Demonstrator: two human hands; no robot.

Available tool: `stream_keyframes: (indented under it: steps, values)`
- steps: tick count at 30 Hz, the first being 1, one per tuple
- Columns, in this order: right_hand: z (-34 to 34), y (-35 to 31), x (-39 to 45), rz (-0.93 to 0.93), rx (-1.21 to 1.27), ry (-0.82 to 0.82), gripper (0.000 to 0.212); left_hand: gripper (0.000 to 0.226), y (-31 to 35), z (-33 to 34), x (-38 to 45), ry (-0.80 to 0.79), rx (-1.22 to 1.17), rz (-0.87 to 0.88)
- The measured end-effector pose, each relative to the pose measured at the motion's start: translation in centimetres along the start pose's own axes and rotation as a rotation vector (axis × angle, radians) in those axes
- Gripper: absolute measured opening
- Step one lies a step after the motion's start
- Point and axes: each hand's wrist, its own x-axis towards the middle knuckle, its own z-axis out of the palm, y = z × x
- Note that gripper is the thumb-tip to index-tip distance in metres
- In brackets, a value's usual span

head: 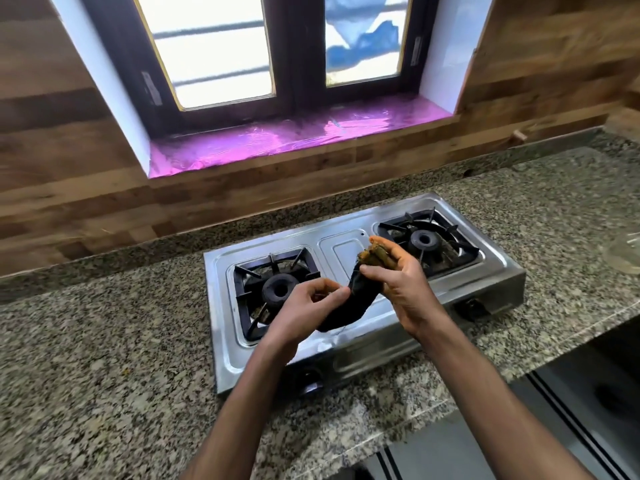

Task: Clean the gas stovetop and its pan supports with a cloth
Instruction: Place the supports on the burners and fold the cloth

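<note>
Both hands are up over the middle of the gas stovetop (349,251), and the cloth (349,299) is strung between them. The right hand (398,282) has its fingers curled round the bunched, brownish end of the cloth, thumb pressing in on it. The left hand (311,299) pinches the dark lower stretch, which sags in a curve between the 2 grips, hanging above the steel top. The stovetop sits on the speckled granite counter (104,358), slightly angled, with 2 burners. The left pan support (249,278) and the right pan support (450,237) are both seated over their burners. Behind the stovetop, a window (277,46) above a shiny pink-lined sill (277,136).
</note>
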Motion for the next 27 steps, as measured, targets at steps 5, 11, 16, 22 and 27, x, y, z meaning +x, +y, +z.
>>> stream_keyframes:
  steps: [5, 11, 16, 22, 27]
  values:
    - [-1.3, -1.7, 1.1, 0.050, 0.014, -0.147, 0.049, 0.029, 0.8, 0.8, 1.3, -0.010, -0.105, -0.006]
    - [-3.4, -2.4, 3.5, 0.000, -0.002, -0.223, 0.059, 0.017, 1.9, 4.7, 3.9, 0.178, 0.188, 0.142]
    - [-6.9, -3.5, 6.1, 0.019, 0.024, -0.228, 0.061, 0.008, 2.6, 8.1, 5.5, 0.401, 0.114, 0.191]
    - [-11.0, -4.2, 7.4, 0.156, 0.002, -0.371, 0.065, 0.011, 2.6, 11.1, 5.9, 0.564, -0.015, 0.141]
    - [-12.0, -4.1, 7.7, 0.157, 0.017, -0.376, 0.055, 0.019, 2.3, 12.3, 5.7, 0.529, -0.151, 0.088]
